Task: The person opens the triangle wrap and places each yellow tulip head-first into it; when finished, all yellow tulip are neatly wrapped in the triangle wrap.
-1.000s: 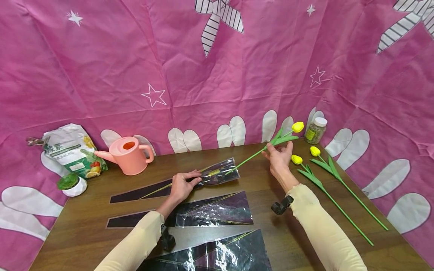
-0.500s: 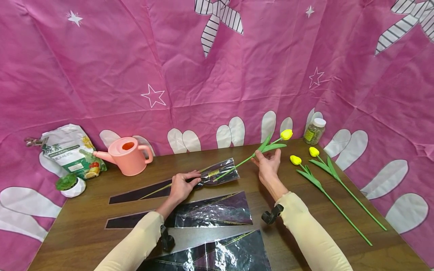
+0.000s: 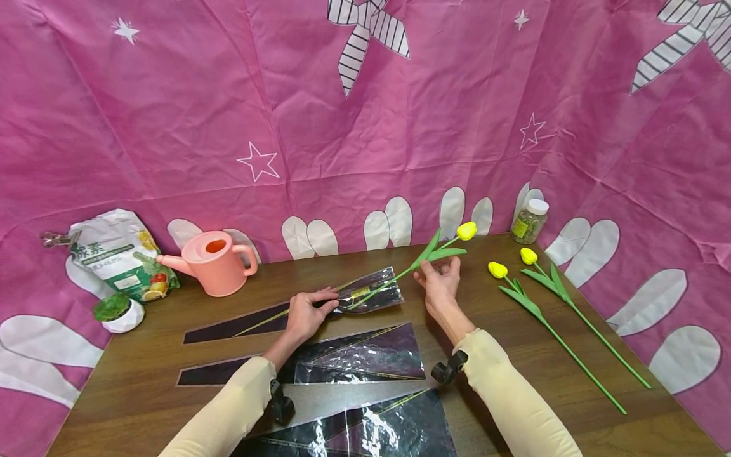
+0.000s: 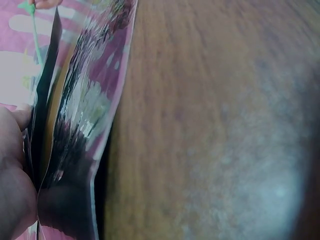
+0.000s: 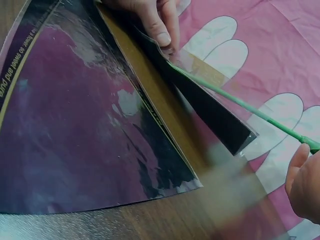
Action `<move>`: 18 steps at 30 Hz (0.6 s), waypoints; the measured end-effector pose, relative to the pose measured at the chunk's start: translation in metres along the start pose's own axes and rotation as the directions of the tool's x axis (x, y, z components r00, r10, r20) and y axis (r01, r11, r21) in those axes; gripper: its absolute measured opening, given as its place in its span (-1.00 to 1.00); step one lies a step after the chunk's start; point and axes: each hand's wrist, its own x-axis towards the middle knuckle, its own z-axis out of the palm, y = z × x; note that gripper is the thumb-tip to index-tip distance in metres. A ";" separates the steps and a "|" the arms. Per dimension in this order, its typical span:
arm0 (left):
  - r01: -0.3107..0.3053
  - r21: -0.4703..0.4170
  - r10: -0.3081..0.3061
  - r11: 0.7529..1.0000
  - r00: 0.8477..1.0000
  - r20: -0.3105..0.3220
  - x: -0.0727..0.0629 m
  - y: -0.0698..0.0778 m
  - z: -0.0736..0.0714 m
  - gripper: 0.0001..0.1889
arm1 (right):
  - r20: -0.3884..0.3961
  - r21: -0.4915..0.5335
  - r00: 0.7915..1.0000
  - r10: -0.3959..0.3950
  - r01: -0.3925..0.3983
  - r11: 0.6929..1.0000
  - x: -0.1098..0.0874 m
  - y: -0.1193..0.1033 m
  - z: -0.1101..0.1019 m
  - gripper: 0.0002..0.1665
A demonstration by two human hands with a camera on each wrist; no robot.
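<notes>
In the head view, my left hand pinches the middle of a narrow black-and-clear flower sleeve at the back of the table. My right hand holds an artificial yellow tulip by its green stem, just below the leaves. The stem slants down left over the sleeve's wide end, its tip close to my left fingertips. In the right wrist view, the stem runs along the sleeve's black panel toward my left thumb. Whether it lies between the sleeve's layers is hard to tell.
Two more flower sleeves, a middle one and a front one, lie nearer me. Two yellow tulips lie at right. A jar, pink watering can, printed bag and potted plant stand behind.
My right hand has moved left and slightly down with the tulip, and its stem tip has slid further along the sleeve toward my left hand. The left hand has stayed put.
</notes>
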 end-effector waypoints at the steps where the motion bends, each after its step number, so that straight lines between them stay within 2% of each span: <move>1: 0.002 -0.001 -0.002 1.000 1.000 0.002 0.000 0.000 0.000 -0.85 | 0.003 -0.007 1.000 0.006 -0.006 1.000 -0.001 0.000 0.000 -0.55; 9: -0.010 0.016 0.010 1.000 1.000 -0.004 0.000 0.000 -0.001 -0.86 | 0.047 -0.027 0.999 0.018 -0.017 0.999 -0.003 0.001 0.001 -0.38; 13: -0.020 0.020 0.020 1.000 1.000 -0.005 -0.001 0.000 -0.001 -0.86 | 0.060 -0.048 0.998 0.026 -0.023 0.999 -0.003 -0.001 -0.002 -0.45; 18: -0.017 0.023 0.017 1.000 1.000 0.001 -0.001 0.001 -0.001 -0.86 | 0.035 -0.068 0.999 0.039 -0.036 0.997 0.001 -0.006 -0.010 -0.60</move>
